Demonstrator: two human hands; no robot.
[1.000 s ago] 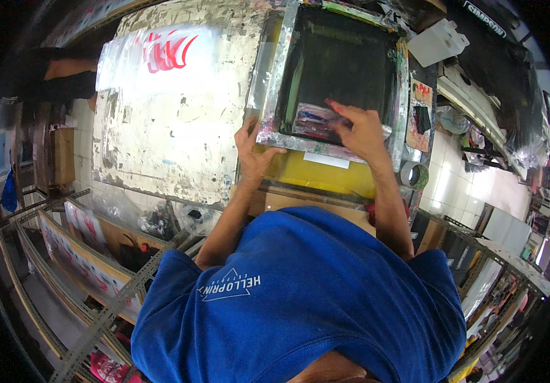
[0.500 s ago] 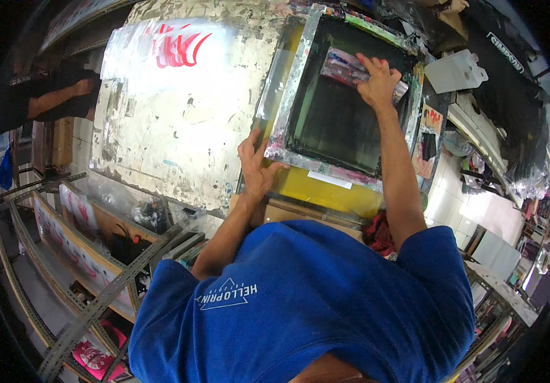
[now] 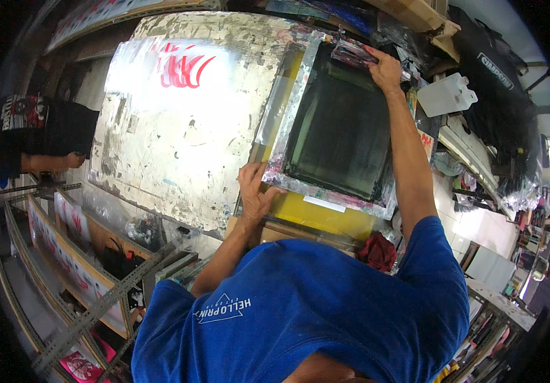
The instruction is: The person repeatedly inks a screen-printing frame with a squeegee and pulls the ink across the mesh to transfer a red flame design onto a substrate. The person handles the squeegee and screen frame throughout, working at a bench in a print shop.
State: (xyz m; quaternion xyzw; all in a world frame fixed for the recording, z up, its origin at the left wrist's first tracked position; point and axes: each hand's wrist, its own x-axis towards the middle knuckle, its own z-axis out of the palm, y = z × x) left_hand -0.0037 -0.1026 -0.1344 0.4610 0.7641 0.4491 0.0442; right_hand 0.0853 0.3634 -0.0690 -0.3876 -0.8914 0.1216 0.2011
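Observation:
A screen printing frame [image 3: 291,127] with a dark mesh lies over a yellow sheet [image 3: 323,220] in front of me. My right hand [image 3: 386,71] is closed around a squeegee [image 3: 353,54] stained with ink, at the far end of the mesh. Its fingers wrap the squeegee's right part, and the blade's edge is hidden. At the frame's near left corner, my left hand [image 3: 257,191] grips the rim, thumb along the near side and fingers bent at the left side. A white strip [image 3: 324,203] lies by the frame's near edge.
Left of the frame is a paint-worn board [image 3: 179,147] with a red print [image 3: 187,69] on it. A white plastic jug [image 3: 447,96] stands to the right. A dark red cloth [image 3: 377,252] lies near my right arm. Another person's arm [image 3: 51,161] shows at far left, above metal racks [image 3: 90,306].
My right hand has pushed the squeegee away from me to the mesh's far end. The left hand stays at the corner. The view has shifted slightly, and the other person's arm has moved.

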